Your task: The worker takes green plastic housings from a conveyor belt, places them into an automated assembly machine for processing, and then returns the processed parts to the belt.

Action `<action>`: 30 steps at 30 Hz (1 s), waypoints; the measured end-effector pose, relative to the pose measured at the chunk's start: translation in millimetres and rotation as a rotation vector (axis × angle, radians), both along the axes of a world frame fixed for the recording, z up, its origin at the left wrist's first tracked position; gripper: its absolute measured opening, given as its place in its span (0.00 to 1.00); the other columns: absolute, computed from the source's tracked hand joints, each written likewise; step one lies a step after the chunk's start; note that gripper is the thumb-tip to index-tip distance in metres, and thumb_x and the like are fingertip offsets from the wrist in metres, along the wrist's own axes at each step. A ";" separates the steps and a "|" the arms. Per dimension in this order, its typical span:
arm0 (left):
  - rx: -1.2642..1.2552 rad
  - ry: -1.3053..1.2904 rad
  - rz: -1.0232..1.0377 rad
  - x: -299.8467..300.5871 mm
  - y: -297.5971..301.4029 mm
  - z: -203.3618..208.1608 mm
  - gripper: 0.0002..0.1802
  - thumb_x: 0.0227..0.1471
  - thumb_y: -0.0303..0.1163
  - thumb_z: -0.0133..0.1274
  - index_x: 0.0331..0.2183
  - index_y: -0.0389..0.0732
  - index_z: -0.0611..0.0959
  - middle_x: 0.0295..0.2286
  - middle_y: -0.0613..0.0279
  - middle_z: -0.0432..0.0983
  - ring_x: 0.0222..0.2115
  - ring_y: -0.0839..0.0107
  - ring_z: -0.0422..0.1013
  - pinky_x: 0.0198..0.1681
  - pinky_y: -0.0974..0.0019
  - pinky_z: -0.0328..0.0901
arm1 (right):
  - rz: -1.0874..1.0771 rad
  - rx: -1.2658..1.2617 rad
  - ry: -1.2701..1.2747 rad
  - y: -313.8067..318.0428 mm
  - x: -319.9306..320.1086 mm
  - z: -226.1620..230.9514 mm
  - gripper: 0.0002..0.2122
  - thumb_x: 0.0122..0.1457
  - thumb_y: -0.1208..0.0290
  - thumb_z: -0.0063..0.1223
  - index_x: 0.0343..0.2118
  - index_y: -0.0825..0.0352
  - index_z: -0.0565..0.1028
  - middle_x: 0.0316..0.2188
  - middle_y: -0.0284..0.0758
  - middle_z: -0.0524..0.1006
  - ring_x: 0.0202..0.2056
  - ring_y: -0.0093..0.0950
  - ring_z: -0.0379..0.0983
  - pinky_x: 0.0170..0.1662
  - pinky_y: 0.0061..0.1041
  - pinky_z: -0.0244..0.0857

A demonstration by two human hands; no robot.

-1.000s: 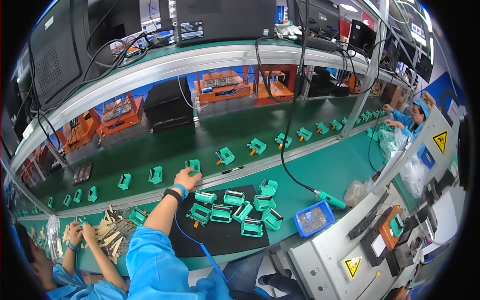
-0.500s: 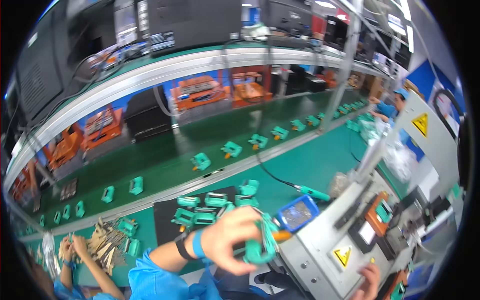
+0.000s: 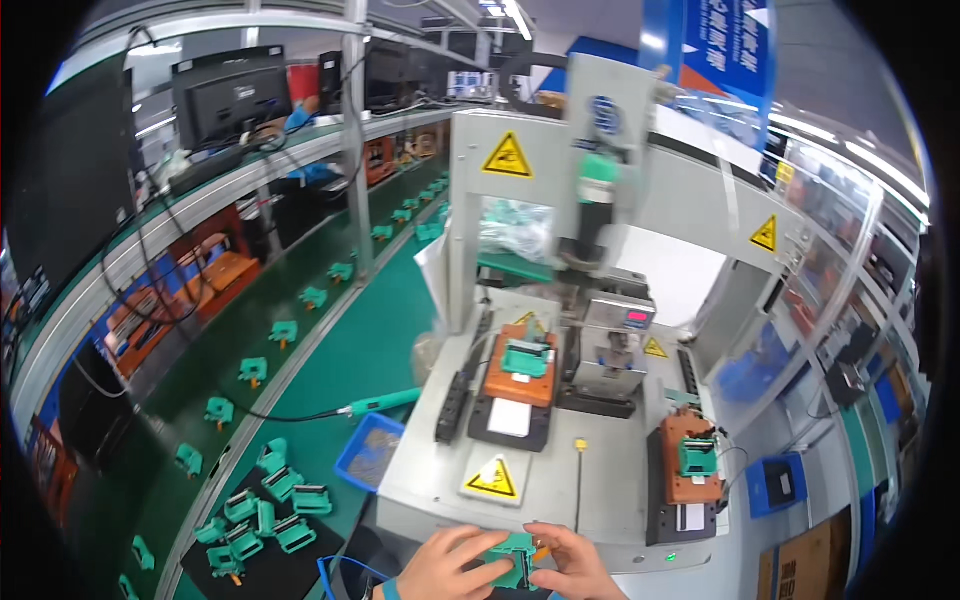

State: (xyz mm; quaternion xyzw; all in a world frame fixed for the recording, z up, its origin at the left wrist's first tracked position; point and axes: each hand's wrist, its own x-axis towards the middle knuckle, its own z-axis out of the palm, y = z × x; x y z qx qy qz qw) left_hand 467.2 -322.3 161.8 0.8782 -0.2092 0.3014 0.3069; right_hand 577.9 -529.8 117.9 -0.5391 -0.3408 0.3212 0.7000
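Both my hands meet at the bottom edge over a small green plastic part (image 3: 517, 560). My left hand (image 3: 455, 565) grips its left side, and my right hand (image 3: 572, 563) holds its right side, just in front of the grey machine base (image 3: 530, 470). On that base an orange fixture (image 3: 521, 365) carries a green part, and a second orange fixture (image 3: 691, 457) at the right carries another. Several more green parts (image 3: 265, 505) lie on a black mat at the lower left.
A green conveyor belt (image 3: 300, 330) with spaced green parts runs up the left. A blue tray (image 3: 368, 452) and a green-handled driver (image 3: 385, 402) lie beside the machine. The machine's press head (image 3: 600, 180) hangs above the fixtures. A blue box (image 3: 776, 485) sits at right.
My view has swung right from the belt to the machine. My left hand left the belt, picked up a green part and brought it low in front, where my right hand joined it.
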 end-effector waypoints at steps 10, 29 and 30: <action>0.044 0.034 -0.017 34.6 -29.5 -2.4 0.26 0.38 0.27 0.58 0.45 0.43 0.78 0.47 0.48 0.70 0.45 0.45 0.66 0.47 0.47 0.64 | -0.276 0.006 -0.017 -22.8 19.4 -24.0 0.24 0.53 0.80 0.59 0.54 0.72 0.67 0.41 0.37 0.75 0.37 0.23 0.72 0.39 0.22 0.68; -0.103 0.052 0.291 76.3 6.1 2.1 0.29 0.32 0.31 0.67 0.41 0.36 0.77 0.42 0.52 0.73 0.40 0.51 0.69 0.43 0.56 0.66 | -0.705 0.119 -0.040 -25.9 65.7 -36.1 0.12 0.56 0.81 0.53 0.42 0.71 0.66 0.35 0.39 0.77 0.35 0.23 0.74 0.41 0.22 0.68; -0.122 0.052 0.300 77.1 7.5 3.8 0.28 0.33 0.31 0.67 0.41 0.36 0.77 0.41 0.52 0.73 0.40 0.52 0.69 0.44 0.57 0.66 | -0.694 0.107 -0.044 -26.0 66.3 -40.4 0.12 0.56 0.80 0.54 0.42 0.72 0.66 0.35 0.40 0.77 0.36 0.24 0.74 0.42 0.23 0.68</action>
